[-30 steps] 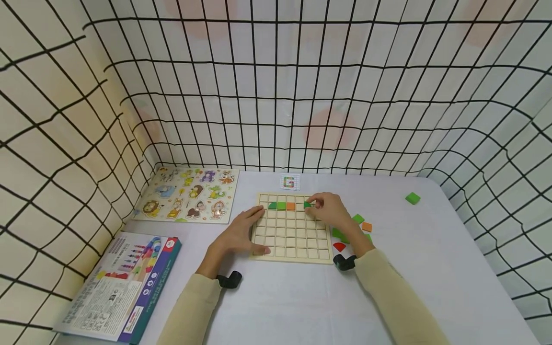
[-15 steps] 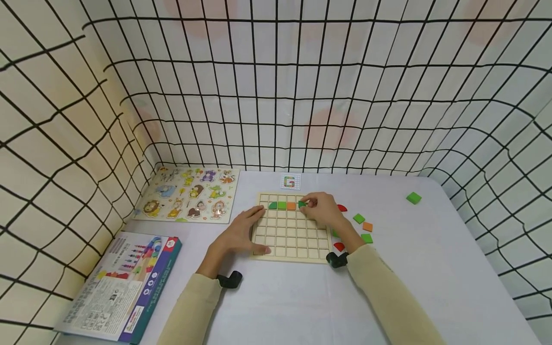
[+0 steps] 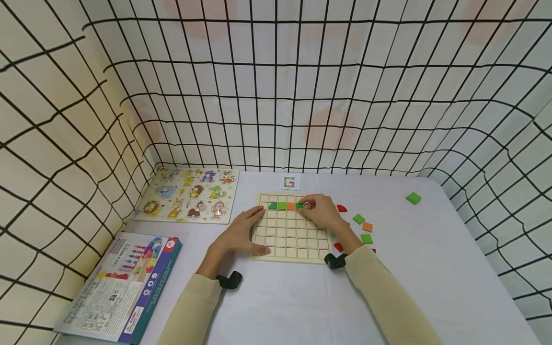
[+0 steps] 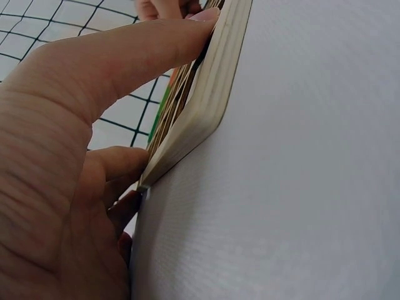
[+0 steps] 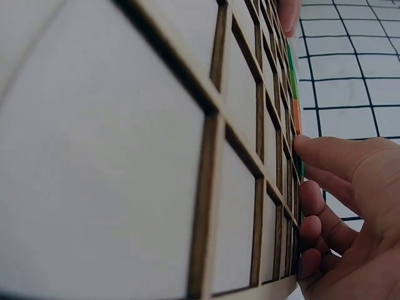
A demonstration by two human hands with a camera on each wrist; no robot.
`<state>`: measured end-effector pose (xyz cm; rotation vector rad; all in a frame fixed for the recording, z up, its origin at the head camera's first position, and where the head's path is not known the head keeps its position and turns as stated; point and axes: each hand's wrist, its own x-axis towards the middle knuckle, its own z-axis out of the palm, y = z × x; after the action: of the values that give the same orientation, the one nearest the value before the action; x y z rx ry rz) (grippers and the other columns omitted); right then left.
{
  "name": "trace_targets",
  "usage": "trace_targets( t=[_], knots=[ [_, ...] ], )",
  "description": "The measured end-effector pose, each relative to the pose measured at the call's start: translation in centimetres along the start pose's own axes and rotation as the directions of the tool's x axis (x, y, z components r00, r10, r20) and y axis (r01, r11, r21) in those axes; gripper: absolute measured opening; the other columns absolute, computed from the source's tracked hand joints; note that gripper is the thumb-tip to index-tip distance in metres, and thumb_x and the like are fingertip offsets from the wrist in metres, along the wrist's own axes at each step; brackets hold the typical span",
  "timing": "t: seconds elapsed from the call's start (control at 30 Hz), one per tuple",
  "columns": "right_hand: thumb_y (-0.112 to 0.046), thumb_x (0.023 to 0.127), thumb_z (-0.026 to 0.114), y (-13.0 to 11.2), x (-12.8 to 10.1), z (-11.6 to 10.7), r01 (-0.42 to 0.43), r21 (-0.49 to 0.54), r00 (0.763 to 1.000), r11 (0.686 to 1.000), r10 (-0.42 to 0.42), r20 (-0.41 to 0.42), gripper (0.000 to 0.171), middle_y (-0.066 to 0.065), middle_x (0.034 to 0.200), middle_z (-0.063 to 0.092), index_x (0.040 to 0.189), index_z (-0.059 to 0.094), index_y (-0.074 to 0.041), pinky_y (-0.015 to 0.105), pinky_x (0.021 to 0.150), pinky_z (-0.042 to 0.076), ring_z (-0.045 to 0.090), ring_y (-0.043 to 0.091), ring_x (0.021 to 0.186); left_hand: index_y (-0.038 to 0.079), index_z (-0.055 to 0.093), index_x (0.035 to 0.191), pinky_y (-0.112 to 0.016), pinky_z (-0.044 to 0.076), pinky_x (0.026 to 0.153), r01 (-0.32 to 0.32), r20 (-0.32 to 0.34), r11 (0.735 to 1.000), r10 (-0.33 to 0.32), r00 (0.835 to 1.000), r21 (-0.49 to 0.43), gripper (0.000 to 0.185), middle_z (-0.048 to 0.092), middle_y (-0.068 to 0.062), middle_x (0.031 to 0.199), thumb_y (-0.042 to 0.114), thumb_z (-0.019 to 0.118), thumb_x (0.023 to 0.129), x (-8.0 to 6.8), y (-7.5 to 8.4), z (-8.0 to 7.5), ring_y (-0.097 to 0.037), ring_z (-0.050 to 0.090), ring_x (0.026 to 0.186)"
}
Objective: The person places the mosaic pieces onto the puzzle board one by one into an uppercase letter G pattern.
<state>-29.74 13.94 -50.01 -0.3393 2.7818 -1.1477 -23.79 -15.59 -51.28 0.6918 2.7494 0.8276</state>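
A wooden grid board (image 3: 291, 237) lies on the white table. My left hand (image 3: 239, 232) rests at its left edge, thumb and forefinger spread; the left wrist view shows the thumb (image 4: 150, 47) touching the rim near the corner. In the second row sit a green tile (image 3: 273, 206) with a curved corner, a green square tile (image 3: 281, 205) and an orange square tile (image 3: 291, 206). With thumb and fingers, my right hand (image 3: 321, 211) pinches another green tile (image 3: 300, 205) at the cell right of the orange one. Fingers partly hide that tile.
Loose green, orange and red tiles (image 3: 367, 238) lie right of the board; one green piece (image 3: 413, 198) is farther off. Behind the board is a small pattern card (image 3: 291, 181). An animal puzzle (image 3: 189, 194) and a box (image 3: 122, 285) occupy the left. Black netting (image 3: 276, 96) surrounds the table.
My right hand has moved left along the second row with the green tile, to beside the orange tile. My left hand has stayed at the board's edge.
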Motion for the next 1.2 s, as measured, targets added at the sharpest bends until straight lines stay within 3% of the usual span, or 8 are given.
trace_targets(
  t=[0.27,0.6,1.03,1.2],
  knots=[
    [-0.028,0.094,0.076,0.0,-0.2,-0.1,-0.006,0.011,1.000,1.000,0.006,-0.003,0.027,0.002,0.089,0.069,0.117,0.077,-0.014,0.030,0.068,0.047,0.057,0.017,0.075,0.013,0.027,0.165,-0.059,0.020,0.128,0.007,0.007,1.000,-0.007,1.000,-0.001,0.119,0.021,-0.002,0.173,0.057,0.085,0.071,-0.1,0.2,-0.2,-0.034,0.018,0.160],
    [-0.030,0.095,0.075,1.1,-0.5,-0.9,0.021,0.106,1.000,0.994,-0.020,-0.016,0.027,0.002,0.093,0.071,0.118,0.077,-0.015,0.030,0.072,0.049,0.060,0.018,0.081,0.013,0.026,0.165,-0.058,0.018,0.129,0.015,0.006,1.000,-0.015,1.000,-0.003,0.119,0.020,-0.001,0.173,0.057,0.085,0.072,-0.1,0.1,-0.1,-0.034,0.017,0.160],
    [-0.031,0.094,0.076,3.3,-3.5,-5.5,-0.031,0.004,0.994,1.000,0.031,-0.106,0.028,0.004,0.087,0.061,0.116,0.077,-0.014,0.026,0.058,0.039,0.050,0.020,0.077,0.012,0.027,0.164,-0.060,0.019,0.128,-0.001,0.005,1.000,0.001,1.000,-0.010,0.119,0.022,-0.004,0.173,0.057,0.085,0.072,0.1,0.0,-0.1,-0.035,0.018,0.160],
    [-0.031,0.093,0.077,4.8,-5.0,-6.9,-0.060,-0.028,0.990,0.998,0.056,-0.126,0.030,0.004,0.088,0.059,0.117,0.076,-0.012,0.027,0.063,0.040,0.050,0.021,0.081,0.010,0.027,0.164,-0.059,0.019,0.128,-0.014,0.008,1.000,0.014,1.000,0.000,0.119,0.022,-0.006,0.172,0.058,0.085,0.072,0.1,-0.2,0.0,-0.035,0.019,0.159]
  ],
)
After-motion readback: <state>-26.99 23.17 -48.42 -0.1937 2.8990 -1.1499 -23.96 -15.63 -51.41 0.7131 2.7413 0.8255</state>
